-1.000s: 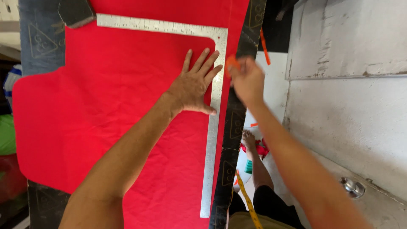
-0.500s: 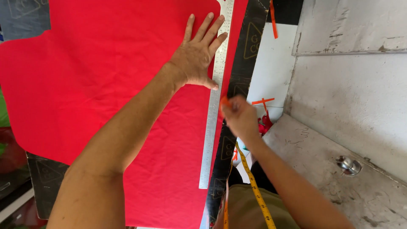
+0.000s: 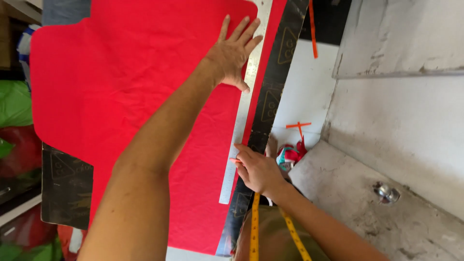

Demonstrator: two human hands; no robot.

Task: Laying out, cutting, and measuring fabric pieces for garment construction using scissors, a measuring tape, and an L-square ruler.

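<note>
Red fabric sheet (image 3: 130, 96) covers most of the desk (image 3: 278, 63), laid flat w/ light wrinkles, rounded corners on its far side, its right margin running close along the desk's right edge; the dark patterned desk surface shows as a strip on that right edge and as a patch at the near-left corner under the cloth. Grey concrete wall and ledge (image 3: 386, 159) sit off the desk's right side, w/ a small metal fitting on the ledge. Long metal ruler (image 3: 241, 116) lies on the fabric parallel to the right desk edge, just inside the cloth's margin, running from the far edge down to abt mid-desk. Left hand (image 3: 234, 53) is open, palm down, fingers spread, pressing flat on the fabric w/ fingertips and thumb overlapping the ruler near the far-right part of the desk; forearm crosses the cloth diagonally. Right hand (image 3: 258, 169) is closed round a small orange marking piece (image 3: 235, 160), prob chalk or pencil, tip touching the fabric right at the ruler's near end, by the right desk edge. Yellow tape measure (image 3: 254, 227) hangs at the person's chest, below the right hand, off the near edge. Orange strips (image 3: 298, 126) and a small colourful bundle (image 3: 288, 155) lie on the floor past the right edge, betw desk and ledge; can't tell what the bundle is.
</note>
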